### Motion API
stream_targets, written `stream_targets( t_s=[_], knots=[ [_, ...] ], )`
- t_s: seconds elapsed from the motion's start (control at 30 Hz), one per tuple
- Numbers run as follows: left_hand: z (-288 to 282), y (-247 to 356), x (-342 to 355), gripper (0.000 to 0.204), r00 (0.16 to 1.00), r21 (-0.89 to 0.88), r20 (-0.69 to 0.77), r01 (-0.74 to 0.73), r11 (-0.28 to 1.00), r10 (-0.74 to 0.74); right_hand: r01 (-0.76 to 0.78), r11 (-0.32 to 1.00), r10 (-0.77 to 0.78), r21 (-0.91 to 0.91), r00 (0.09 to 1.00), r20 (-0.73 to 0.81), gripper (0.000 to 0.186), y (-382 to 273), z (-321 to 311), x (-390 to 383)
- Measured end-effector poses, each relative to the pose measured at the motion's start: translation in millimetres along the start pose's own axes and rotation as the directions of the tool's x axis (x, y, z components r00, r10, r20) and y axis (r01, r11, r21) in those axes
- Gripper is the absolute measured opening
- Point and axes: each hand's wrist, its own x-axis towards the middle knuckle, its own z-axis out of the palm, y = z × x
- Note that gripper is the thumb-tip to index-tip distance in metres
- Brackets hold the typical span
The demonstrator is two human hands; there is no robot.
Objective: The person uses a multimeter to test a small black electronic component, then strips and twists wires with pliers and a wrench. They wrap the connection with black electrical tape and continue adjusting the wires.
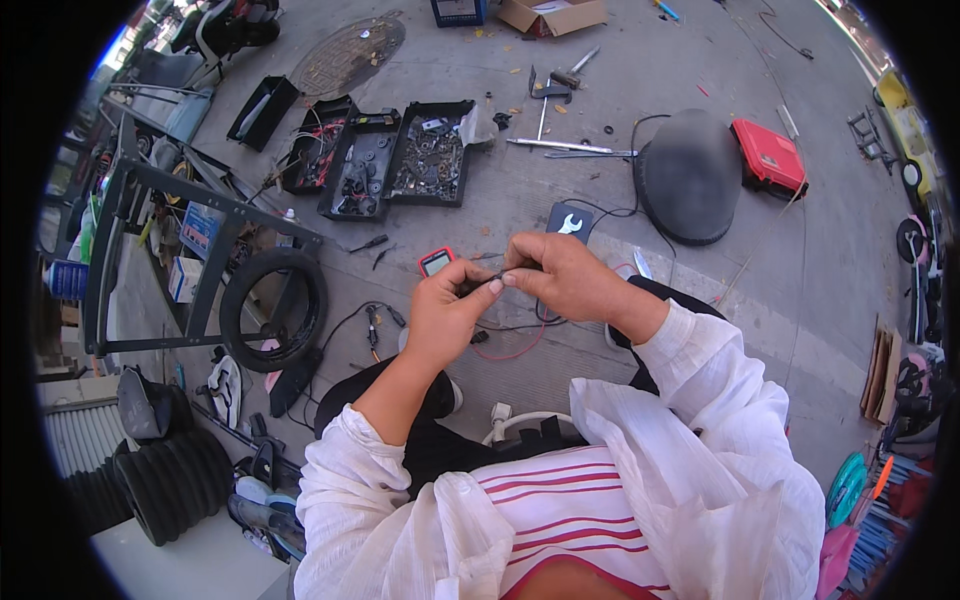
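My left hand (451, 304) and my right hand (567, 276) meet in front of my knees, fingertips touching. Both are closed in a pinch around something small and dark, too small to name. Just beyond my left hand lies a red multimeter (437, 262) with a grey display. A dark flat box with a white wrench symbol (570, 223) rests on the ground past my right hand. Below my hands, a thin red wire (515, 352) and black cables run across the pavement.
Black trays (432, 152) of small hardware stand ahead on the left. A tire (272, 309) leans by a dark metal frame (214, 262). Right of centre are a round black seat-like object (688, 180) and a red case (768, 157). Long metal tools (570, 148) lie ahead.
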Motion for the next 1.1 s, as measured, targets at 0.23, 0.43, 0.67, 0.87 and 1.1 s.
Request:
stream_targets(
  t_s=[0.23, 0.43, 0.67, 0.87, 1.1],
  knots=[
    [-5, -6, 2, 0.006, 0.996, 0.099, 0.039, 0.077, 0.992, -0.081, 0.183, 0.965, -0.194, -0.187, 0.98, -0.046, 0.014, 2, 3, 1],
    [-5, 15, -3, 0.022, 0.906, -0.115, 0.176, 0.408, 0.906, -0.386, 0.256, 0.954, -0.241, -0.156, 0.964, 0.109, 0.01, 7, -3, 3],
    [-17, 12, -5, 0.027, 0.763, -0.162, 0.422, 0.595, 0.787, -0.49, 0.421, 0.845, -0.397, -0.33, 0.907, 0.142, 0.008, 2, 1, -6],
    [-12, 6, 1, 0.026, 0.828, -0.199, 0.36, 0.517, 0.832, -0.429, 0.259, 0.936, -0.252, -0.24, 0.966, 0.059, 0.013, 5, 3, -3],
    [-12, 9, 6, 0.028, 0.883, -0.17, 0.285, 0.43, 0.887, -0.374, 0.173, 0.966, -0.173, -0.194, 0.985, 0.018, 0.015, 3, 4, -1]
  ],
)
